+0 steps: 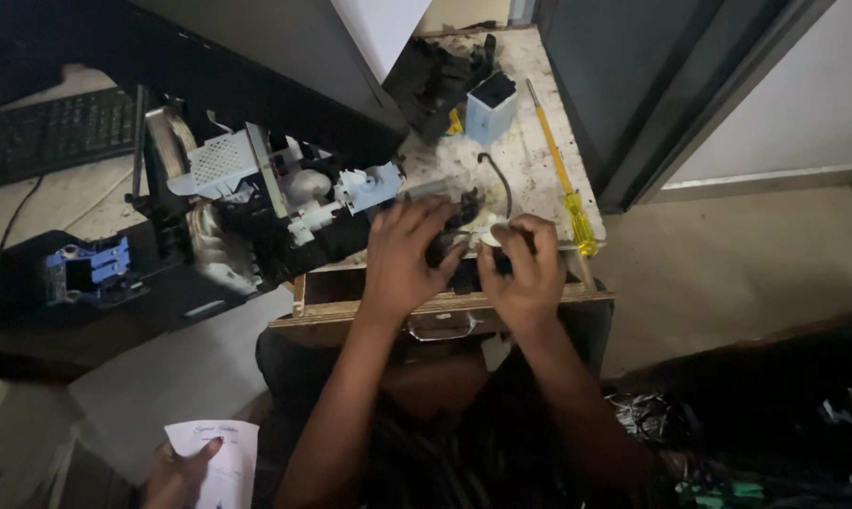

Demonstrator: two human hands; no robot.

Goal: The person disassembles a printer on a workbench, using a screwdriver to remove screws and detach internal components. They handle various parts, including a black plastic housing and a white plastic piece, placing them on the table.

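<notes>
My left hand (402, 254) and my right hand (525, 264) are both closed on a small black part with a white piece (487, 234) at the front edge of a worn wooden table (539, 160). Most of the part is hidden by my fingers. A black cable (499, 179) curls up from it across the tabletop. Just left of my left hand lies a dismantled printer mechanism (266, 193) with white and pale blue plastic parts.
A yellow-handled screwdriver (565, 184) lies along the table's right edge. A pale blue box (487, 108) and black plastic parts (435, 75) sit at the back. A keyboard (54, 132) lies far left. Another person's hand holds a paper (214, 462) at bottom left.
</notes>
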